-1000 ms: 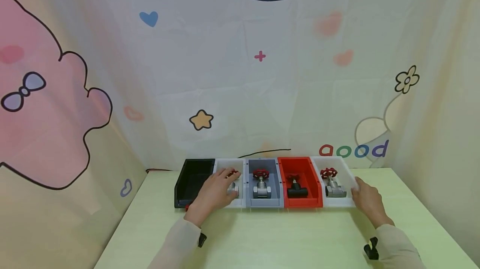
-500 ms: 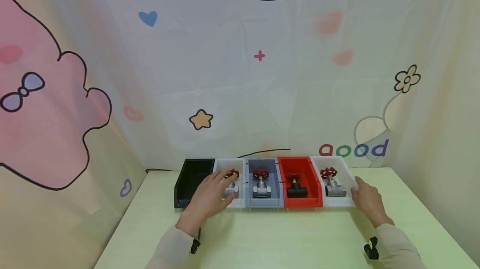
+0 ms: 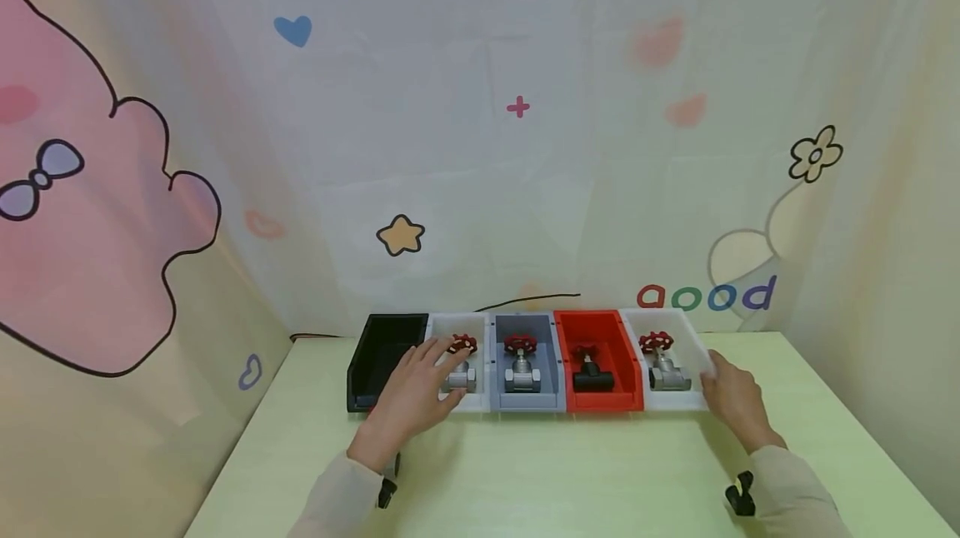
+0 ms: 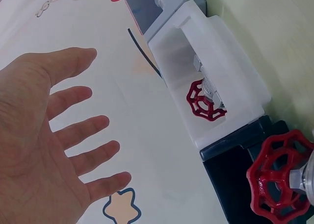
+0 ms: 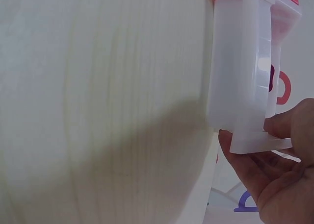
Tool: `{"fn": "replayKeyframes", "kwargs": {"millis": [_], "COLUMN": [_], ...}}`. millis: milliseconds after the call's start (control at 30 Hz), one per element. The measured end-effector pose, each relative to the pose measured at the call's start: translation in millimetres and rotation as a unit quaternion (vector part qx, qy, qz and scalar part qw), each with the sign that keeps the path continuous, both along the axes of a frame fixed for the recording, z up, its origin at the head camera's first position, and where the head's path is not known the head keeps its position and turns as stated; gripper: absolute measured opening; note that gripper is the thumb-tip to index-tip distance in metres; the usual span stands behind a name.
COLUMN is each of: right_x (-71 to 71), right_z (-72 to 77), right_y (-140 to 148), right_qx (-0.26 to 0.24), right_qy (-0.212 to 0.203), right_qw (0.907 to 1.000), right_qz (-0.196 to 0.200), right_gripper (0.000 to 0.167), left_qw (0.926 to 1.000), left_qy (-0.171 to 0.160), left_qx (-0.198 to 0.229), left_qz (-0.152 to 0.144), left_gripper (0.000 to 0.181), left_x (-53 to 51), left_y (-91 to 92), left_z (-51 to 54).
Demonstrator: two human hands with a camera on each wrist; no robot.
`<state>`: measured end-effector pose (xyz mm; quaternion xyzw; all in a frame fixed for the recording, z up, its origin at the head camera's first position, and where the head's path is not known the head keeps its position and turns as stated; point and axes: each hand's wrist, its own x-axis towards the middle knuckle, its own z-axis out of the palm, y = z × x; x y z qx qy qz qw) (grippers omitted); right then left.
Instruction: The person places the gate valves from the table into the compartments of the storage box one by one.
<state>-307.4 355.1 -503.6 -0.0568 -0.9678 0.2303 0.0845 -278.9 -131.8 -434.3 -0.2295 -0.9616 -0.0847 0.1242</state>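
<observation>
My left hand [image 3: 411, 395] hovers with spread fingers over the left white bin [image 3: 450, 326] and holds nothing. Inside that bin is a metal valve [image 3: 460, 380] with a red handwheel, partly behind my fingers. In the left wrist view, another valve with a red handwheel [image 4: 277, 177] stands close to the camera by the black bin [image 4: 216, 172]; my forearm mostly hides it in the head view. My right hand [image 3: 738, 401] grips the outer side wall of the right white bin [image 5: 255, 87], thumb inside and fingers outside. A metal valve [image 3: 666, 376] lies in that bin.
Between the white bins, the grey-blue bin [image 3: 558, 355] holds a metal valve [image 3: 522, 376]. The red bin [image 3: 630, 355] holds a black-bodied valve [image 3: 592, 378]. All bins stand side by side on a pale wooden table [image 3: 562, 480], before a printed curtain [image 3: 465, 146].
My left hand has drawn back slightly left and toward me, showing more of the valve in the left white bin. My right hand keeps its grip. The head view has tilted slightly.
</observation>
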Motion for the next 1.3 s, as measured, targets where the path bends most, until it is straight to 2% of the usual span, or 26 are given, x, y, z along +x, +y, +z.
{"fn": "replayKeyframes", "kwargs": {"millis": [300,700,900,1133,1300], "right_x": [0.1,2.5,1.2,0.5,0.8], "right_z": [2.2,-0.5,2.5,3.9,1.5], "right_y": [-1.2,-5.1,-1.7,-0.3,-3.6], "right_qx": [0.001,0.001,0.005,0.0,-0.001], "right_qy": [0.005,-0.001,0.008,0.0,0.0], "right_qw": [1.0,1.0,1.0,1.0,1.0], "right_qz": [0.001,-0.001,-0.001,-0.005,-0.005], "right_gripper": [0.051,0.053,0.052,0.053,0.053], "left_qw": [1.0,1.0,0.9997,0.9998,0.9999], "left_qy": [0.0,0.008,0.024,0.022,0.016], "left_qx": [0.004,0.001,-0.003,-0.001,-0.003], "left_qz": [-0.005,-0.004,-0.001,0.001,-0.006], "left_gripper": [0.058,0.058,0.057,0.057,0.057], "left_x": [-0.1,8.8,8.7,8.5,15.0], "left_y": [-2.6,-8.1,-9.9,-10.5,-15.7], "left_z": [-0.3,-6.8,-9.7,-7.4,-6.2]}}
